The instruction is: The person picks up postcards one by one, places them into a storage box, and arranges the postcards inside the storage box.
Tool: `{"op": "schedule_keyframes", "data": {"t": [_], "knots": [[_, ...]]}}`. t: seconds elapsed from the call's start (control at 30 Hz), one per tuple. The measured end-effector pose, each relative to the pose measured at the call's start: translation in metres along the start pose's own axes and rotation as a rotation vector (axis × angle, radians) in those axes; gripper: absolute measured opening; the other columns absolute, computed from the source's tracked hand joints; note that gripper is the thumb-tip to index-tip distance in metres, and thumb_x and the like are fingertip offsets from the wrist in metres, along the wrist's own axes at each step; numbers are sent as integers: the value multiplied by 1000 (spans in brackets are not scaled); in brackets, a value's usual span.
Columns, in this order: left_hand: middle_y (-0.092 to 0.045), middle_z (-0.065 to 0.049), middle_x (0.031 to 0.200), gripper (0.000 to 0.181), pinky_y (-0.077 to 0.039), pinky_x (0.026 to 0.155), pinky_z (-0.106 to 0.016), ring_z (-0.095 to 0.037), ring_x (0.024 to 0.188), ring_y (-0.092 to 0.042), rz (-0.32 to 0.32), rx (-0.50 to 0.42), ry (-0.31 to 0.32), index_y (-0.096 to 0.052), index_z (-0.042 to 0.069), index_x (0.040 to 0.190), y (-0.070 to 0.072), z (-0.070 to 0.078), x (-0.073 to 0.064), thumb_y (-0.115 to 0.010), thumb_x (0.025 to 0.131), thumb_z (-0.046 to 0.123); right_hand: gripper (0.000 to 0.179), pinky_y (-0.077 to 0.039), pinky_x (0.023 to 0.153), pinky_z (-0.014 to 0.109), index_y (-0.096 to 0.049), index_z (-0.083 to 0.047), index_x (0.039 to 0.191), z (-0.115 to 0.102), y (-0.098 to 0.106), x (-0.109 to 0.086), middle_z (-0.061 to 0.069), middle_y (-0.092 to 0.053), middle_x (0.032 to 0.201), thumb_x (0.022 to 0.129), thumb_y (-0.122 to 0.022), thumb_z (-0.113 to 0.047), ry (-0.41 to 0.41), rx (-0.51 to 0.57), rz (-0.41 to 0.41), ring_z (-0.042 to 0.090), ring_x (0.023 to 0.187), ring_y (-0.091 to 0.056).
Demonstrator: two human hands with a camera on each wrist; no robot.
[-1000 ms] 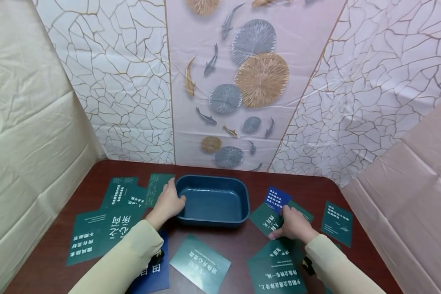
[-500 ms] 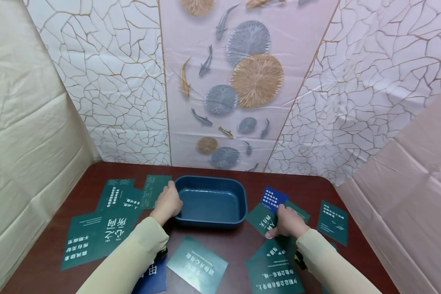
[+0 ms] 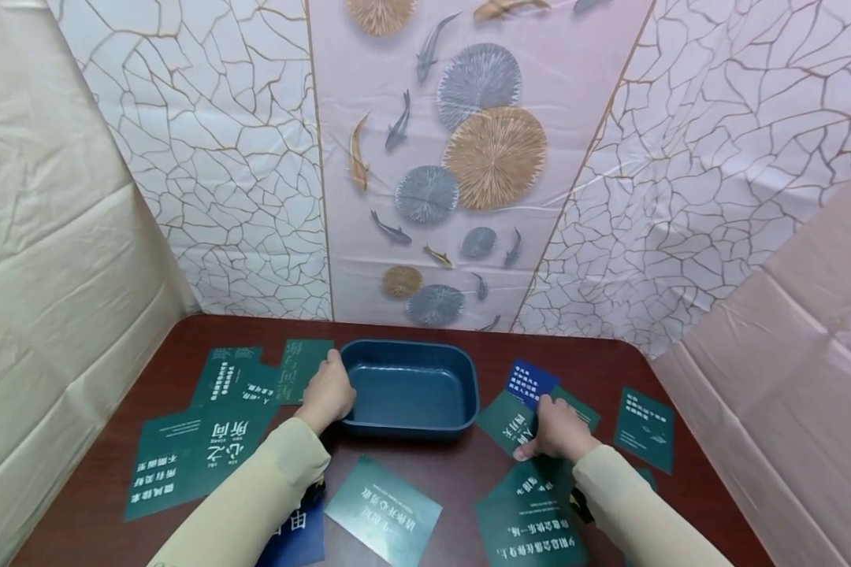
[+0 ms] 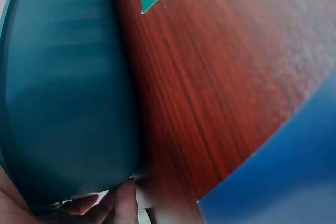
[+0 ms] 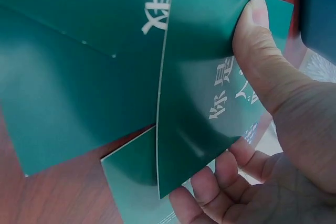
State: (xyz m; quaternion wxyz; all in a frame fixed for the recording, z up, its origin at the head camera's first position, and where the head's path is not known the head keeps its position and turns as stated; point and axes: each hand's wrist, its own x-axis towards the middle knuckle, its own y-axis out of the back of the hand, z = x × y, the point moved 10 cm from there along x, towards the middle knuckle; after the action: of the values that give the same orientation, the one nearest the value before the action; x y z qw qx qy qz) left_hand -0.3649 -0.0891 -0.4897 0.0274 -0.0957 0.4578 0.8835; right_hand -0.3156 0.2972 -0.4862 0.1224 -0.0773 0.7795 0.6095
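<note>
1. White, pink and gold patterned cloth [image 3: 492,276] is hanging behind the table.
2. Red-brown table [image 3: 454,465] is carrying box and cards.
3. Blue-green box [image 3: 411,390] is sitting toward the table's far side, between both hands.
4. Green cards [image 3: 220,441] are lying overlapped on the left; pale green card [image 3: 383,512] is lying in front of the box, catching glare; dark blue card [image 3: 305,543] is partly hiding behind the left sleeve [image 3: 255,504].
5. Left hand [image 3: 329,390] is gripping the box's left end, fingers curling at the outside; thumb placement, can't tell.
6. Right hand [image 3: 563,429] is pinching the lettered card [image 5: 194,103], right of the box: thumb pressing its face, fingers backing the other side. Card is bowing slightly over other green cards; how far it is clearing them, can't tell.
7. Small blue card [image 3: 528,380] is lying just beyond the right hand, meeting the lettered card; which is overlapping which, can't tell.
8. Change since half a second ago: almost none. Head view is shifting a touch; both hands are keeping their places. Judgement: box is staying steadied, and card work is probably sitting at the gripping stage.
</note>
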Motion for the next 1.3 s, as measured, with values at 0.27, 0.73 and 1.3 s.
{"op": "schedule_keyframes", "data": {"t": [0.27,0.73,1.3], "knots": [[-39,-28,139,71,-45,84,-57,-44,106,-55,-2,-10,8,-14,-4,148,0,-2,1,-56,93,10,99,-47,82,58,-39,9,127,1,3,-7,22,-49,103,61,-88,-46,29,104,39,35,94,-51],[-38,-27,140,70,-45,86,-56,-44,107,-54,6,-41,4,-15,0,148,-1,-2,3,-57,93,11,46,-51,65,42,-44,2,112,2,29,-10,16,-58,95,85,-76,-15,119,126,107,25,77,-56],[-37,-27,140,71,-45,86,-56,-43,109,-54,5,-41,8,-14,1,149,-1,-3,1,-58,94,11,16,-50,67,40,-54,-1,112,2,84,-18,12,-58,94,97,-57,-5,243,175,213,23,77,-57]]}}
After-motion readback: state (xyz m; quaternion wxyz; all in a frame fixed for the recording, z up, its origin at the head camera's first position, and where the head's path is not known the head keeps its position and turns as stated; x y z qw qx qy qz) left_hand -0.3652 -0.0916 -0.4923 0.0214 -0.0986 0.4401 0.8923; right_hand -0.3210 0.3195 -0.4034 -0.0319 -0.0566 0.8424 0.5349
